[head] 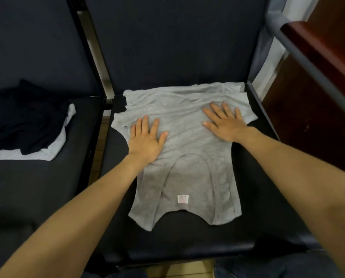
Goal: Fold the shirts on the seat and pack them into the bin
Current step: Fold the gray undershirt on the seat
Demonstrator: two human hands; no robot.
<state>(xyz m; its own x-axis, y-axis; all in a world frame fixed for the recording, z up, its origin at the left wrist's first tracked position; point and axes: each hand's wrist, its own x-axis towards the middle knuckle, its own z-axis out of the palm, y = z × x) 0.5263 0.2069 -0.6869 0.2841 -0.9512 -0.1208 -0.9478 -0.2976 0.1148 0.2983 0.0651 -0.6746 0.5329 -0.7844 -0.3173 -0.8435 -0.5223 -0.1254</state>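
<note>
A grey shirt (pixel 187 149) lies spread flat on the dark seat (pixel 257 197) in front of me, neck opening and white label toward me, hem toward the backrest. My left hand (pixel 147 141) rests palm down on the shirt's left side, fingers apart. On the right side, nearer the hem, my right hand (pixel 225 122) also lies flat with fingers spread. Neither hand grips any cloth. No bin is in view.
On the neighbouring seat (pixel 37 187) to the left lies a heap of dark clothes (pixel 25 119) on top of a light grey garment (pixel 53 145). A gap with a metal frame (pixel 99 125) separates the two seats. A grey rail and wooden furniture (pixel 317 93) stand at the right.
</note>
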